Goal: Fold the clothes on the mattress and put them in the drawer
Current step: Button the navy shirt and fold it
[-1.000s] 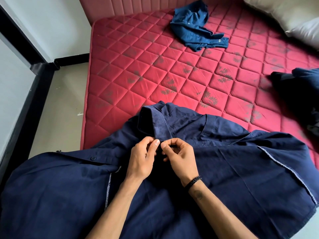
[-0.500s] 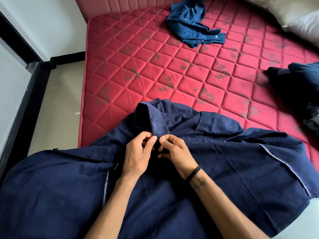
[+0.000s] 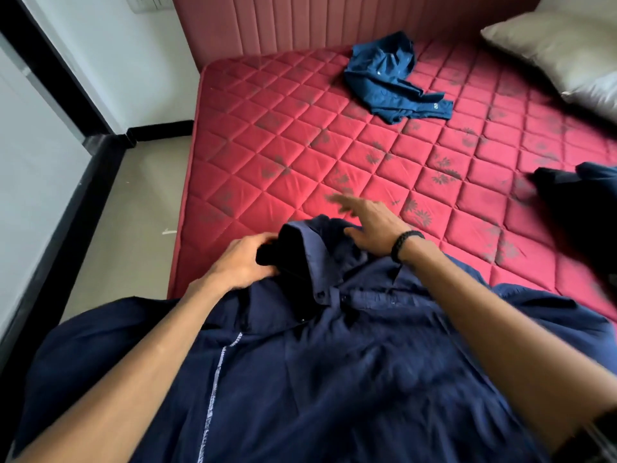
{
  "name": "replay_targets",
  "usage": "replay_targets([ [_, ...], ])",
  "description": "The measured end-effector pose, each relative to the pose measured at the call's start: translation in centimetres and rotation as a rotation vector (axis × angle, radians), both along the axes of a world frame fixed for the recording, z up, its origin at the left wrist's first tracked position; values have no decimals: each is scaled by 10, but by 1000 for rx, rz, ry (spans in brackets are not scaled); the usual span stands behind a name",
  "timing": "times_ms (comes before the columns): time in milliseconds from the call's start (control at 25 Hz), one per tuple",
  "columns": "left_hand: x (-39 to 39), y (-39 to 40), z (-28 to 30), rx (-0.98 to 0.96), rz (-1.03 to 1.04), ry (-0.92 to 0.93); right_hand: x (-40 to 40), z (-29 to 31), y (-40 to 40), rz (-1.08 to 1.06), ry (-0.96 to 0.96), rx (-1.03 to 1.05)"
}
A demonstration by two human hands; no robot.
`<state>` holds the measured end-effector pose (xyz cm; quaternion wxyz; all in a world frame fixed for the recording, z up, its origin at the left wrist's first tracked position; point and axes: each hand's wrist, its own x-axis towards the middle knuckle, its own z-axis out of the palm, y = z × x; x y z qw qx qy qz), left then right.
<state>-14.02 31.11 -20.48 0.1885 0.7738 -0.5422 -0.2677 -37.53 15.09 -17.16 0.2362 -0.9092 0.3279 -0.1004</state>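
Evidently the navy shirt (image 3: 334,362) was steadied: its collar (image 3: 293,259) was gripped by the left hand (image 3: 240,262), the right hand (image 3: 370,225) spread open above.

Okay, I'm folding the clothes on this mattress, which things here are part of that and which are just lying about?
Part of the job:
navy shirt, held at the collar by the left hand
right hand
blue garment
dark clothes
mattress

Just lying about:
pillow
wall sockets

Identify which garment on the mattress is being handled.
The navy shirt nearest the camera; the left hand grips its collar. The crumpled blue garment and dark clothes lie untouched.
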Motion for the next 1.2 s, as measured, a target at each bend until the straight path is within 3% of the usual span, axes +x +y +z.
replay_targets([
  [80,15,-10,8,-114,44,17,8,20,-17,110,66,-97],
  [240,55,-9,62,-343,278,-3,-17,83,-45,-123,-152,-291],
  [400,71,-21,169,-682,472,289,-33,184,-46,-246,-385,-427],
  [480,60,-26,240,-769,295,583,-27,245,-37,-271,-526,-460],
  [560,43,-25,299,-648,18,696,-20,305,-28,-319,-669,-442],
  [640,24,-20,347,-449,-167,495,-18,360,-20,-330,-738,-450],
  [720,17,-23,391,-388,-240,227,-18,410,-13,-315,-713,-501],
  [760,15,-24,411,-446,-227,204,-20,431,-8,-297,-692,-509],
  [840,14,-22,450,-657,-122,363,-23,466,3,-251,-727,-480],
  [920,19,-19,490,-884,-36,544,-31,488,16,-102,-892,-271],
  [960,21,-14,510,-983,-24,522,-36,494,23,23,-949,-117],
  [1000,25,-8,532,-1080,-11,370,-41,496,29,129,-906,-6],
  [1080,28,6,576,-1233,39,-200,-45,492,41,278,-609,-8],
  [1160,25,23,613,-1334,30,-740,-42,488,34,217,-294,-301],
  [1200,22,32,628,-1355,19,-942,-41,492,25,89,-261,-459],
])
